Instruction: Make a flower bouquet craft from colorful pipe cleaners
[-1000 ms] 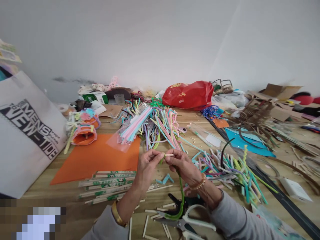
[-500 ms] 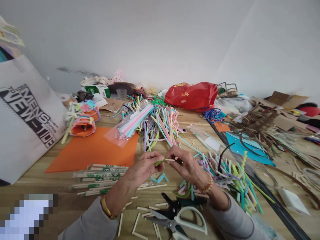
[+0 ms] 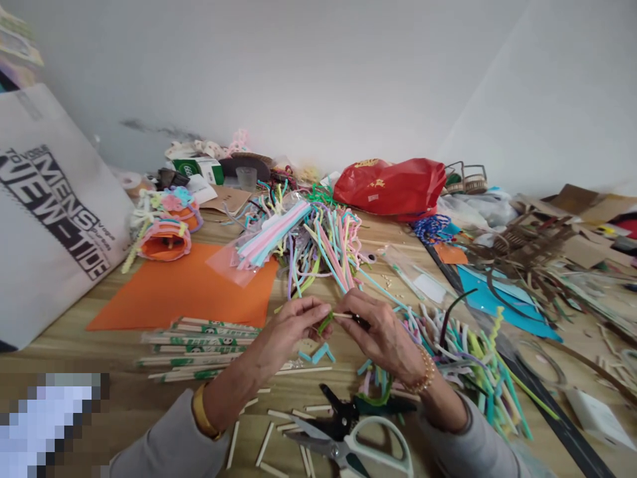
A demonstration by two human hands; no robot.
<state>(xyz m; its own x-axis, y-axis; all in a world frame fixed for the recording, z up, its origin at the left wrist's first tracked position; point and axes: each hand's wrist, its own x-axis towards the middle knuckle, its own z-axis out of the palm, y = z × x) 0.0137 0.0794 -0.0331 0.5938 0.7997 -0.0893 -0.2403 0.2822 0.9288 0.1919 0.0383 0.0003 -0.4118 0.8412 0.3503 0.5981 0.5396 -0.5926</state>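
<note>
In front of me, my left hand (image 3: 298, 324) pinches a short green length of pipe cleaner (image 3: 326, 323) between thumb and forefinger. Just beside it, my right hand (image 3: 373, 325) has its fingers closed around a thin pale wooden stick (image 3: 342, 315), whose tip reaches the green fuzz. A green strand (image 3: 381, 398) hangs or lies below the right wrist; whether it joins the held piece I cannot tell. Under the hands are bent light-blue pieces (image 3: 318, 353). Nearer me lie scissors (image 3: 338, 448) with pale handles and black-handled cutters (image 3: 343, 411).
Short sticks (image 3: 265, 443) are scattered by the scissors. Wrapped chopsticks (image 3: 199, 348) and an orange sheet (image 3: 174, 285) lie left, pipe cleaners (image 3: 328, 245) behind and more (image 3: 462, 345) at right. A printed bag (image 3: 50, 219) stands left; a red bag (image 3: 391, 189) lies at the back.
The green strand that hung in a long curve from my right hand over the scissors now shows lower and shorter. Both hands stay close together at the stick. The view has shifted slightly.
</note>
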